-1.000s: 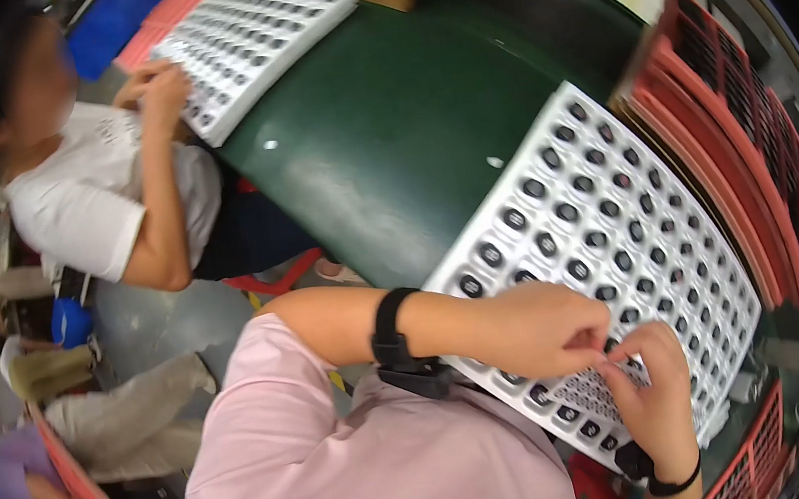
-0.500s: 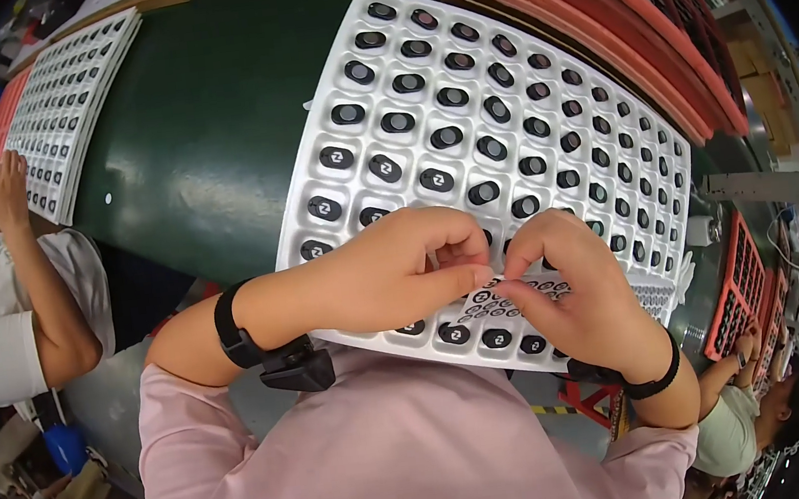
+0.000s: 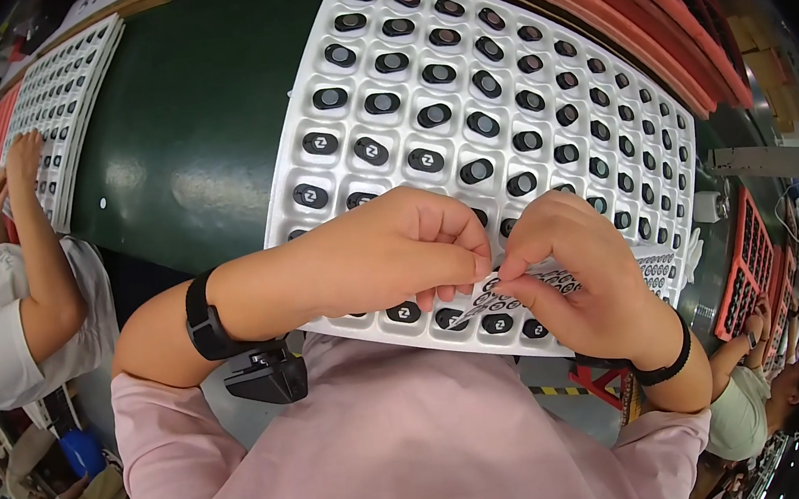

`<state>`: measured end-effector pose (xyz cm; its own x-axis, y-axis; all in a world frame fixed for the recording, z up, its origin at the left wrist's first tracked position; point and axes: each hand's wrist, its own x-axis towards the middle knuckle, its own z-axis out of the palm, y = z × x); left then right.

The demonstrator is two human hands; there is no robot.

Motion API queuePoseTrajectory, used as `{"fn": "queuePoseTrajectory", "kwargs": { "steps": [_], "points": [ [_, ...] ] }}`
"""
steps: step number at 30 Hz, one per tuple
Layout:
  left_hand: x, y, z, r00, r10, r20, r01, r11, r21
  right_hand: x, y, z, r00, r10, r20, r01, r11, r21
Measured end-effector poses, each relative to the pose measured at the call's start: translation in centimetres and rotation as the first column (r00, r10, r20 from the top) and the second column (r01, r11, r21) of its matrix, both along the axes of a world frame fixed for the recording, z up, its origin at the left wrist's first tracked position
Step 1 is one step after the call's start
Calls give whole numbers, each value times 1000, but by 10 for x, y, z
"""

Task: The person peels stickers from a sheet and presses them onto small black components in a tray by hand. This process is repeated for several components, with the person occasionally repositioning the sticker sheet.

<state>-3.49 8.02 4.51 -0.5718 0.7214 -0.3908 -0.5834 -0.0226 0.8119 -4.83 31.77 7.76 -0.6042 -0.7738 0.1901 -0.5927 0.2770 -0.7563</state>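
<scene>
I find the sheet [image 3: 482,307] below the grip, over the tray [image 3: 284,172], its edge pinched by the right hand [image 3: 579,264]; whether the left hand [image 3: 419,247] pinches anything, I cannot tell. I judge the sheet light, limp, easily creased — best held by its margin.

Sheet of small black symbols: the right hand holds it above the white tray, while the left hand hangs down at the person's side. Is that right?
Not quite: the head view shows the left hand raised over the white tray, fingertips close to the right hand's. The right hand does hold the sheet.
</scene>
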Motion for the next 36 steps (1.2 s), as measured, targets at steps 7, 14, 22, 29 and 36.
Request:
{"fn": "queuePoseTrajectory", "kwargs": {
  "steps": [7,14,22,29,36],
  "points": [
    [-4,1,10,999,-31,42,34,996,-79,-2,4,1,1000,14,-2,-14,1000,24],
    [1,2,8,998,-1,-69,-11,985,-174,4,-1,3,994,-6,-111,12,999,51],
    [-4,3,14,997,-49,-62,36,981,-192,6,0,0,954,-44,-298,62,997,49],
    [-5,3,16,996,-49,-73,35,982,-187,6,-1,2,946,-48,-322,74,995,70],
    [-6,-3,11,975,-66,-213,7,963,-268,6,-4,3,961,-26,-277,54,994,93]
  ]
}}
